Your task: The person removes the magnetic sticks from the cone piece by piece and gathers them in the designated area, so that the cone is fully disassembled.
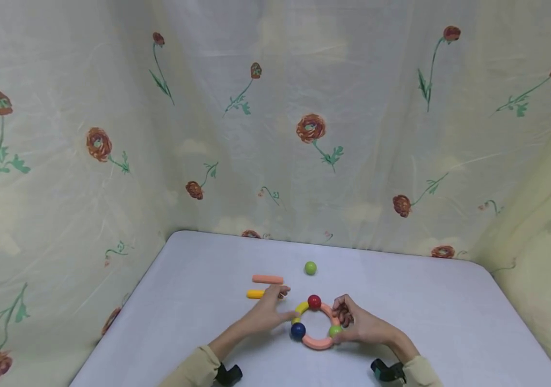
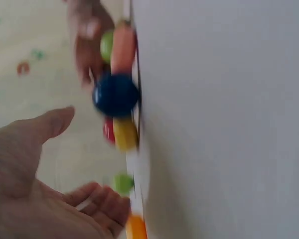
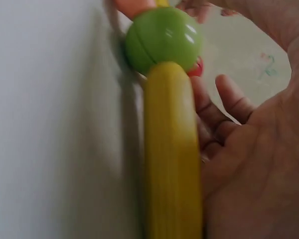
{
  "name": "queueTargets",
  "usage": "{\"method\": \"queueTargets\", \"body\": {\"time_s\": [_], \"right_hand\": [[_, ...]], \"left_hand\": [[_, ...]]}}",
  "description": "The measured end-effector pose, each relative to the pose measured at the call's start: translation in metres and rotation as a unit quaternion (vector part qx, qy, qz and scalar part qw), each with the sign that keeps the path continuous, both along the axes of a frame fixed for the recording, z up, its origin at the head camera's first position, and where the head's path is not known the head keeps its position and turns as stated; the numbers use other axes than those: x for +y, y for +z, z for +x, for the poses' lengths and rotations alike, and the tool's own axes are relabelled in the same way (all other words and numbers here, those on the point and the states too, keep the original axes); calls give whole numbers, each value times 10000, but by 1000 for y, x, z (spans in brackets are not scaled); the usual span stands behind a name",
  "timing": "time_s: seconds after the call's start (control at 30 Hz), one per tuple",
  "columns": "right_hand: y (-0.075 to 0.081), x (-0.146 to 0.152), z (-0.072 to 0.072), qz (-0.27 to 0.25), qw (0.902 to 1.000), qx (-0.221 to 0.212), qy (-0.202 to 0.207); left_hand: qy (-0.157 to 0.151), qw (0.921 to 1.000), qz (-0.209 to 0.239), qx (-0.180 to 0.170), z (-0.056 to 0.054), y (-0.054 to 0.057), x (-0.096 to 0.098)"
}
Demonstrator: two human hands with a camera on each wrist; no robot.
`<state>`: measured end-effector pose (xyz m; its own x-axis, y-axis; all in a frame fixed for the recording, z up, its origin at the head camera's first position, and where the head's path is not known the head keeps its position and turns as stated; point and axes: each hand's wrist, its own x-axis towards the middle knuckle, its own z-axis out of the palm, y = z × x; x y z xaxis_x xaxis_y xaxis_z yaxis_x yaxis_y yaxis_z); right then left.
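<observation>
A ring of curved pieces and balls lies on the table. It has a yellow curved piece (image 1: 301,308), a red ball (image 1: 314,301), a green ball (image 1: 335,330), a blue ball (image 1: 298,330) and pink curved pieces (image 1: 318,343). At its left is my left hand (image 1: 267,313), fingers spread, thumb reaching toward the yellow piece; the left wrist view shows nothing in its grasp. My right hand (image 1: 363,324) is at the ring's right side, thumb by the green ball, fingers loosely bent. Beside that palm a yellow stick (image 3: 172,154) runs up to the green ball; the hand hides it in the head view.
Beyond my left hand lie a straight pink stick (image 1: 268,279) and an orange-yellow stick (image 1: 255,294), partly covered by the fingers. A loose green ball (image 1: 310,268) sits farther back on the white table (image 1: 401,290). Flowered curtains (image 1: 353,177) enclose the table's back and sides.
</observation>
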<state>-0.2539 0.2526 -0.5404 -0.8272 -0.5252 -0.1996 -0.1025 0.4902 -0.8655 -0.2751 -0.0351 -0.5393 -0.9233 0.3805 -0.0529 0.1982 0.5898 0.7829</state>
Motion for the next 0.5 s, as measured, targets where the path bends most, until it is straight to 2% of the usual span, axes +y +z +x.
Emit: {"method": "queueTargets", "body": {"time_s": [0.07,0.13,0.2,0.33,0.5], "right_hand": [[1,5,-2,-40,9999,-39,107],[2,10,-3,15,9998,-74,196],[4,14,-3,113,9995,-111,272],[6,21,-5,227,9987,-171,430],[5,25,-6,219,9974,-276,634]], "left_hand": [[-185,9990,-336,-220,10,-1,13],[-367,9974,-583,-224,17,-3,22],[-408,9961,-776,-126,22,-5,28],[-329,9966,-756,11,25,-8,32],[-296,9970,-714,-45,26,-10,30]]}}
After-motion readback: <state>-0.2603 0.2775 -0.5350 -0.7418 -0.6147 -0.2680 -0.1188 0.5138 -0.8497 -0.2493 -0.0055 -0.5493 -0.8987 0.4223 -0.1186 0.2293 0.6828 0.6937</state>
